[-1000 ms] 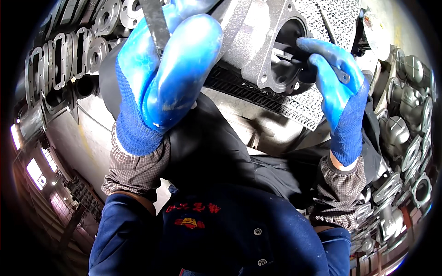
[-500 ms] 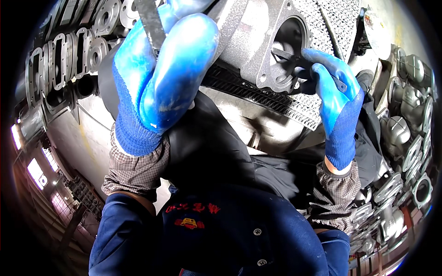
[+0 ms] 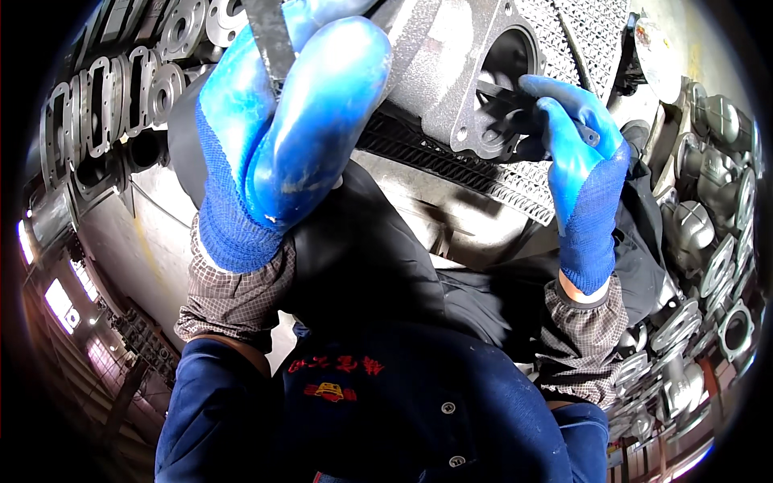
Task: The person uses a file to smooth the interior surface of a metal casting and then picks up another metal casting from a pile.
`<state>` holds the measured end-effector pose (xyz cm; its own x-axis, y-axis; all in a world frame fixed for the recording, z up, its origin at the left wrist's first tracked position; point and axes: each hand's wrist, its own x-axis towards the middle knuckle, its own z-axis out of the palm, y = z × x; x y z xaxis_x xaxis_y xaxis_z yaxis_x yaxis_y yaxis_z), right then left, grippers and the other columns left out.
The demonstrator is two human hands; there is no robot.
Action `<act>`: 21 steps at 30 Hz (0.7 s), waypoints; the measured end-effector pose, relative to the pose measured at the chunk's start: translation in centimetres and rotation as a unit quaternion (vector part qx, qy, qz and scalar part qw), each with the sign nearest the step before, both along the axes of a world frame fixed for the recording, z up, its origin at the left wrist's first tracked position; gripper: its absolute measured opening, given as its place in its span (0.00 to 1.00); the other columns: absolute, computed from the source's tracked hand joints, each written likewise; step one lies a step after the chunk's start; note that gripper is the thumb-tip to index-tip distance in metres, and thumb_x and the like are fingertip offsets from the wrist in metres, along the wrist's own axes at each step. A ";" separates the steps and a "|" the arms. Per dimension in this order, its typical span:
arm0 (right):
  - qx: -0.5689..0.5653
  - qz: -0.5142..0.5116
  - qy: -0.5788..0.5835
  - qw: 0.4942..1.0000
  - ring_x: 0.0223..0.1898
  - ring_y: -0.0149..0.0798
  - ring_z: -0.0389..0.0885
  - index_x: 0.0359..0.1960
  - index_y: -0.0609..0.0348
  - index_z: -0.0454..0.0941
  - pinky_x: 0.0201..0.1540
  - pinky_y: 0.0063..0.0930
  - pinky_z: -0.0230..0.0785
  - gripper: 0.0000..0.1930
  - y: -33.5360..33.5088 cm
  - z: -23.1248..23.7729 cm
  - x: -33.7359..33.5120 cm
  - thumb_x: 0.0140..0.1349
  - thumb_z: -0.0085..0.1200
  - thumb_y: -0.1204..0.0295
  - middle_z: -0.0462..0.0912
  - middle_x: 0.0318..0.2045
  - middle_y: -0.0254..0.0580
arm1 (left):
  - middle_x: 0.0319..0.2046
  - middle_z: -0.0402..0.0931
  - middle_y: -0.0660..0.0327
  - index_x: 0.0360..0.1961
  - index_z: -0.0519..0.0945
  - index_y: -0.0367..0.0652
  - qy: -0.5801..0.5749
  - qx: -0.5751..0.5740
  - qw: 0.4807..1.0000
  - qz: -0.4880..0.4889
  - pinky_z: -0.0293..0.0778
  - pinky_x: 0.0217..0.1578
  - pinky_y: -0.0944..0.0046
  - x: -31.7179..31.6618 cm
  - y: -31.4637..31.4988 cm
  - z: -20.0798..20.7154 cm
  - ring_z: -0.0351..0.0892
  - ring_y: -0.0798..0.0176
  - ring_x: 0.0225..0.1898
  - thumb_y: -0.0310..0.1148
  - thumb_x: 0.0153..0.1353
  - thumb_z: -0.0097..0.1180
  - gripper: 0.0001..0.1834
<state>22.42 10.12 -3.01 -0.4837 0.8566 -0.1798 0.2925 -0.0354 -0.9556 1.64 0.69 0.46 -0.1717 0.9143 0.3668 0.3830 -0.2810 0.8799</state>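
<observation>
Pinching a dark strip (image 3: 585, 132) pointing into the grey casting (image 3: 460, 90), the right hand (image 3: 578, 153) is sitting nearer its mouth (image 3: 515, 55), the left hand (image 3: 298, 133) clasping a bar (image 3: 269, 34)

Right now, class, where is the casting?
The casting is at upper centre-right of the head view, over the patterned plate, between the left hand and right hand.

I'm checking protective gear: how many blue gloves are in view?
2: one on the left hand, beside a dark flat bar; one on the right hand, at the round opening of the cast metal part. Others might be hidden.
</observation>
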 end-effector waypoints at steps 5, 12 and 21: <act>0.010 -0.001 -0.009 1.000 0.27 0.19 0.72 0.43 0.64 0.80 0.32 0.12 0.66 0.10 -0.4 -0.1 -0.2 0.63 0.48 0.80 0.83 0.36 0.37 | 0.62 0.64 0.44 0.59 0.67 0.26 0.015 0.027 1.000 0.004 0.51 0.66 0.54 -0.2 0.5 -1.1 0.61 0.51 0.65 0.55 0.64 0.46 0.39; 0.061 0.001 -0.022 0.998 0.24 0.20 0.76 0.36 0.66 0.80 0.26 0.15 0.69 0.06 -0.9 0.1 -1.7 0.60 0.50 0.80 0.80 0.23 0.35 | 0.60 0.66 0.44 0.57 0.70 0.26 0.151 -0.003 0.988 0.025 0.54 0.65 0.53 0.0 0.4 0.5 0.62 0.49 0.64 0.56 0.64 0.44 0.38; 0.113 0.050 0.008 0.992 0.16 0.23 0.72 0.28 0.65 0.79 0.19 0.19 0.65 0.04 -0.7 -0.4 -3.3 0.56 0.52 0.78 0.74 0.14 0.36 | 0.61 0.65 0.44 0.58 0.69 0.26 0.081 -0.014 0.996 0.031 0.53 0.65 0.54 0.9 0.5 0.7 0.62 0.50 0.64 0.47 0.64 0.45 0.33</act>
